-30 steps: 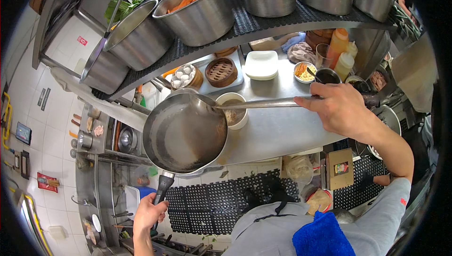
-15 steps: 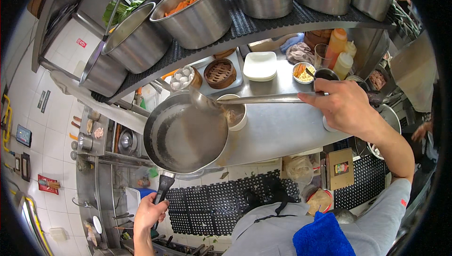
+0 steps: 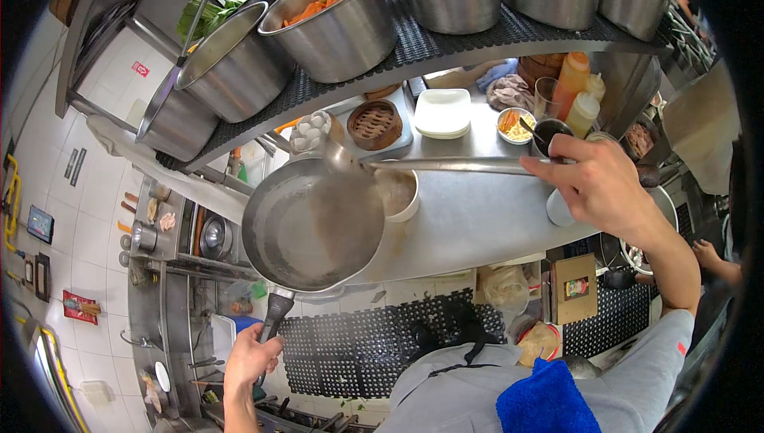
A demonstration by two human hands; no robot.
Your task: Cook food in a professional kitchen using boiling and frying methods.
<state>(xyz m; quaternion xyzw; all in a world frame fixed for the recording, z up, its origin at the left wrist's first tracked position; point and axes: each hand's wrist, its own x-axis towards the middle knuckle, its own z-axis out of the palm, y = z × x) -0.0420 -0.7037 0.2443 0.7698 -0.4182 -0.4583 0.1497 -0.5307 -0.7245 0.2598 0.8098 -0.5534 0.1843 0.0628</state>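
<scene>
My left hand (image 3: 255,356) is wrapped round the black handle of a frying pan (image 3: 278,230). The pan is held beside the counter's left end, its inside greyish and hazy. In my right hand (image 3: 593,182) is the long metal handle of a ladle (image 3: 454,165), stretched leftward across the counter. The ladle's head is smeared by motion over the pan's far right rim. Right against the pan stands a white bowl (image 3: 406,198), partly behind the ladle, with something brownish inside. A white cup (image 3: 559,208) shows just below my right hand.
Large steel pots (image 3: 330,31) line the shelf above, one holding carrot strips. On the counter (image 3: 477,218) are stacked white dishes (image 3: 442,113), a bamboo steamer (image 3: 374,124), white eggs (image 3: 310,129) and sauce bottles (image 3: 571,83). Another person's arm (image 3: 716,262) is at far right.
The ladle head has shifted slightly up and left, and my right hand a little to the right. The bowl's contents look cloudier. My left hand stays on the pan handle.
</scene>
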